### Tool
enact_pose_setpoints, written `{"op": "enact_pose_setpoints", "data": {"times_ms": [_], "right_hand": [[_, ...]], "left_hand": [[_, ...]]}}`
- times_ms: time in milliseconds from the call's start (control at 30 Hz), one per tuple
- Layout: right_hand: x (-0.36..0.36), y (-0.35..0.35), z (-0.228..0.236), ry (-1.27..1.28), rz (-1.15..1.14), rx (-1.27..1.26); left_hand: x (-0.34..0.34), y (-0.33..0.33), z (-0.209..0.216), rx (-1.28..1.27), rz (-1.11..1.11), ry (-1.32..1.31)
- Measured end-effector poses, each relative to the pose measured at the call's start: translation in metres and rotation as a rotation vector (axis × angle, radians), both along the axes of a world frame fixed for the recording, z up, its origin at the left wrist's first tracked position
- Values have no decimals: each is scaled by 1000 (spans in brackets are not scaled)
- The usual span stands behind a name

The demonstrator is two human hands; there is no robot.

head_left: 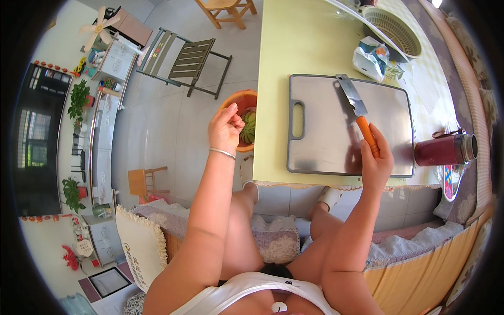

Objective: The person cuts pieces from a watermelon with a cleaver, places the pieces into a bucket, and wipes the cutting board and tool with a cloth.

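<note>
My right hand (377, 155) is wrapped round the orange handle of a kitchen knife (353, 95). Its steel blade points away from me over a stainless-steel cutting board (320, 115), which has a grey rim and a slot handle at its left. Off the table's left edge, my left hand (226, 127) is raised above an orange bucket (242, 98). Its fingers are curled together; whether anything is between them is hidden. Inside the bucket lies green striped rind (248, 128), looking like watermelon, partly covered by the hand.
On the yellow-green table (310, 42) stand a crumpled white packet (371, 58), a pale strainer basket (394, 29) and, at the right, a dark red bottle (438, 151) lying on its side. A folding chair (191, 58) and a wooden stool (227, 8) are on the floor beyond.
</note>
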State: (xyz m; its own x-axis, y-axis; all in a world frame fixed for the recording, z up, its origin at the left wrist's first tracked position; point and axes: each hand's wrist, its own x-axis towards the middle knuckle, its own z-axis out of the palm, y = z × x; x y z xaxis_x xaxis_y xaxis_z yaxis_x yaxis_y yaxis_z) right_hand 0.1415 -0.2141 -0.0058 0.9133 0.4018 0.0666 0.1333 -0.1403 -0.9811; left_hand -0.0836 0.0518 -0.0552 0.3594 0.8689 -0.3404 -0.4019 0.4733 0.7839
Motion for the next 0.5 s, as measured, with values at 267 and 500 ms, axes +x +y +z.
{"op": "enact_pose_setpoints", "data": {"times_ms": [267, 500], "right_hand": [[-5, 7, -1, -506, -14, -420], [-15, 21, -11, -592, -78, -500]], "left_hand": [[-25, 19, -13, -116, 188, 54], [-54, 35, -17, -122, 271, 40]]}}
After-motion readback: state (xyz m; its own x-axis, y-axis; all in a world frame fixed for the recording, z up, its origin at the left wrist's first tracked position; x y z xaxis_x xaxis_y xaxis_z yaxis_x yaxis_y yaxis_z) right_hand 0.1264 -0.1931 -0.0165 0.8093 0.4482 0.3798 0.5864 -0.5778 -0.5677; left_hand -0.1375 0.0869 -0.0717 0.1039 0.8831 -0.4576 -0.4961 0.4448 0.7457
